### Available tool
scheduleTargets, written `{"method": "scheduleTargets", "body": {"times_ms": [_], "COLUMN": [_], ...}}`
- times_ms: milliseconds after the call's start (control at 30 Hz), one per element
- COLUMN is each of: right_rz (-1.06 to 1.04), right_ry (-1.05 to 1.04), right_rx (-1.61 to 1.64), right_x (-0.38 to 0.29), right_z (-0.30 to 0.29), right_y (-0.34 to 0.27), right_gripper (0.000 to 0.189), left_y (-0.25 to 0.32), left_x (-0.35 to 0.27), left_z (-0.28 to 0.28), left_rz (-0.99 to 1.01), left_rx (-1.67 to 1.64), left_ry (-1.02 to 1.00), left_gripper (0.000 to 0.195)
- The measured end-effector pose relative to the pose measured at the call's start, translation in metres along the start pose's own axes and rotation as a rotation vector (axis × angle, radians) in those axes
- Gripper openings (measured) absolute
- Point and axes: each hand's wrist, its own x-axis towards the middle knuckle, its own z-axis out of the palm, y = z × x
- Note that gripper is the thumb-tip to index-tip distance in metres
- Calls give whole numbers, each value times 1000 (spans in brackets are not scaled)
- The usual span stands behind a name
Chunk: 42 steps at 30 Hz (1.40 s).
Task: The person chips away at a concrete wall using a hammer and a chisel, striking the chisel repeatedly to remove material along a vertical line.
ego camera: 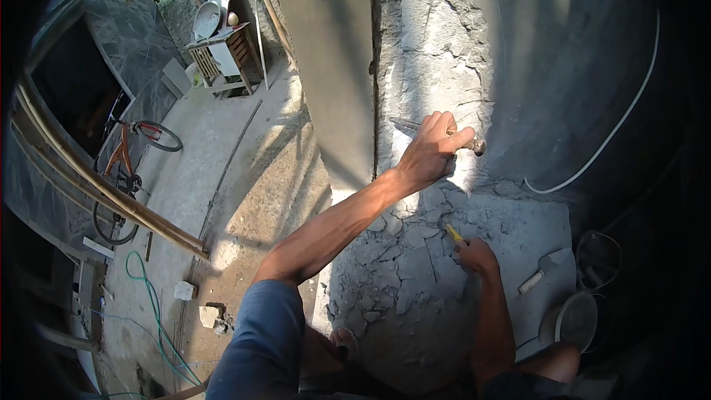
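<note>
My left hand (433, 147) is closed around a ribbed metal bar (404, 123), perhaps a chisel. One end tapers to the left, and a blunt end shows past my thumb. The hand is in front of a rough, chipped strip of wall (433, 61) between smoother plastered faces. Lower down, my right hand (477, 255) grips a yellow-handled tool (453, 231). Its head is hard to make out against the debris. Broken flakes of plaster (397, 266) lie below both hands, at the foot of the wall.
On the right, a trowel (544, 272) lies on a pale sheet (550, 222) near a bucket (576, 319). A white cable (616, 133) hangs down the wall. To the left are bamboo poles (111, 194), a bicycle (125, 150), a green hose (150, 283) and a wooden stand (225, 58).
</note>
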Motion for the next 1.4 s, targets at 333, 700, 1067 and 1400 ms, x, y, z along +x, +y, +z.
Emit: {"method": "scheduleTargets", "body": {"times_ms": [333,700,1067,1400], "right_rz": [-236,-733,-1172,-880], "right_ry": [84,377,688,761], "right_rx": [579,763,871,327], "right_x": [-88,-155,-218,-159], "right_z": [-53,-85,-134,-108], "right_y": [-103,-179,-252,-201], "right_gripper": [23,21,35,32], "left_y": [-15,-16,-21,-19], "left_x": [24,39,46,36], "left_z": [-47,-50,-53,-40], "left_rz": [-198,-141,-280,-245], "left_rx": [-79,-86,16,-25], "left_ry": [226,419,622,564], "left_gripper": [11,19,32,31]}}
